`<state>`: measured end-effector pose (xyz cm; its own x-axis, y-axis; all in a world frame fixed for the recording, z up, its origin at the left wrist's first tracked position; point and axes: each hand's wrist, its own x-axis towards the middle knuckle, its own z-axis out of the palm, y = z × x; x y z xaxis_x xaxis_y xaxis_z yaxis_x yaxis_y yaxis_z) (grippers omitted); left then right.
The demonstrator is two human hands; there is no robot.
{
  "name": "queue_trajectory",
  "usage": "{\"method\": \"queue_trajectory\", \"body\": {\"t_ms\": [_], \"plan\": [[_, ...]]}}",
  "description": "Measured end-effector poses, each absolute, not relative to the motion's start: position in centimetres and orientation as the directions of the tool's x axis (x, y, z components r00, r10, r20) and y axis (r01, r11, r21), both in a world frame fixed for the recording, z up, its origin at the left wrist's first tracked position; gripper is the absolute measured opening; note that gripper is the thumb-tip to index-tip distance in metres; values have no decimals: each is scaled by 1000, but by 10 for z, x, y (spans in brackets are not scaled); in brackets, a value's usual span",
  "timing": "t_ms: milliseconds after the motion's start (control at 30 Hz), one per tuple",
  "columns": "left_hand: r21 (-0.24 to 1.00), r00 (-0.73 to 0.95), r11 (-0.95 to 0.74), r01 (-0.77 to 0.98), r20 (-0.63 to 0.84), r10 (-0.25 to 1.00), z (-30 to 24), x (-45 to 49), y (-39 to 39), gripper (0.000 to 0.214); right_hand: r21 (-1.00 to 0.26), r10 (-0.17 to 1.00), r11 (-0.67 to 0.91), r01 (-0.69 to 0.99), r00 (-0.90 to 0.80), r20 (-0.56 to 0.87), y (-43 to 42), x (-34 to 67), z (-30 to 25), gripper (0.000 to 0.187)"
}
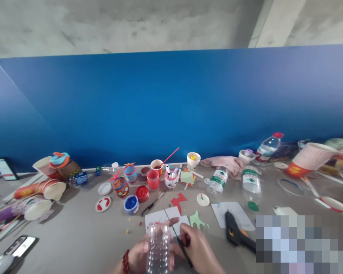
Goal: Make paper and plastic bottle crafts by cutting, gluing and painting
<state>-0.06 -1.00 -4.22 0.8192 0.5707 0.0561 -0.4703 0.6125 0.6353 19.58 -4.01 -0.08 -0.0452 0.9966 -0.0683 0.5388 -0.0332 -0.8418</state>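
Note:
My left hand (138, 254), with a dark red bead bracelet at the wrist, is wrapped round a clear ridged plastic bottle (158, 251) at the bottom middle. My right hand (198, 243) is closed on a thin, dark-handled tool (183, 251). Its slim end points up and away, close beside the bottle; whether it is a brush or a blade I cannot tell. Beneath the hands lies white paper (154, 217) with marks on it. Red paper scraps (178, 201) and a green paper cut-out (198, 220) lie just beyond.
Open pots of blue paint (131, 204) and red paint (142, 193) stand ahead, near a black pen (153, 203). On the right are a black glue gun (234, 232), a cut bottle (250, 182) and stacked paper cups (311, 158). A phone (20, 249) lies at the left.

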Motion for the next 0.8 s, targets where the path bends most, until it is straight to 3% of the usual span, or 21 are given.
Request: {"method": "queue_trajectory", "body": {"t_ms": [67,167,333,433,533,600,633,700,733,800], "plan": [[619,812,612,-493,75,579,-40,2,-9,64,-898,987,-102,428,-66,-144,-40,194,-7,42],[600,801,603,-526,110,589,-35,7,-8,54,-958,915,-279,71,-283,-288,-41,190,-19,49],[563,735,557,-611,140,664,-28,6,-6,55,-886,861,-366,-285,-465,-206,-43,188,-30,58],[549,731,562,-619,142,667,-25,3,-4,55,-892,873,-328,-312,-460,-161,-46,197,-28,51],[572,771,585,-575,139,621,-23,1,-2,74,-969,930,-201,-145,-338,-142,-41,222,-16,44],[603,783,581,-547,123,609,-22,1,-3,78,-989,984,-35,140,-166,-59,-28,248,-2,32],[621,788,574,-533,117,605,-21,2,-4,75,-932,996,36,362,-89,4,-18,261,6,25],[660,791,552,-510,108,602,-19,3,-6,64,-629,997,44,776,3,73,7,284,22,14],[682,787,529,-504,110,608,-19,3,-8,59,-436,998,17,900,12,64,21,292,28,11],[723,777,481,-497,123,618,-18,5,-11,55,-327,998,-15,945,36,60,50,299,35,11]]}}
